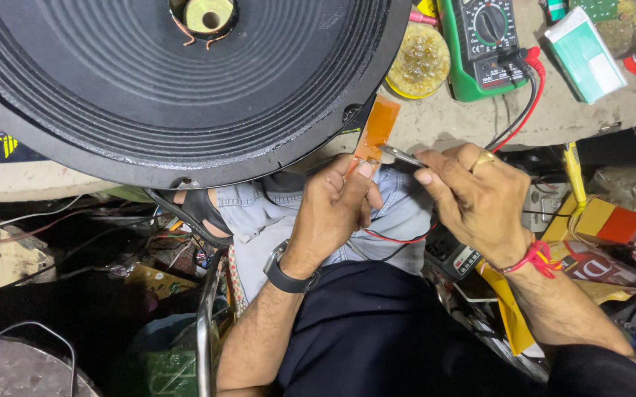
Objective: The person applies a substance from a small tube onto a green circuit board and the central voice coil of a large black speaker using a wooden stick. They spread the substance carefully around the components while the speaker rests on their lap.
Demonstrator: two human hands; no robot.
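My left hand (336, 202) pinches the lower end of a narrow orange strip (376, 129) that stands up toward the bench edge. My right hand (468, 195) grips a small metal tool (400, 155), likely tweezers or small scissors, whose tip touches the strip's lower edge. A large black speaker cone (156, 81) with a yellow centre lies on the bench just left of the strip. Both hands hover over my lap, close together.
A green multimeter (483, 44) with red and black leads (523, 103) sits on the bench, beside a round yellow tin (419, 62) and a teal box (584, 53). Cluttered parts, wires and a circuit board (160, 279) fill the floor at left; coloured boxes (604, 220) lie at right.
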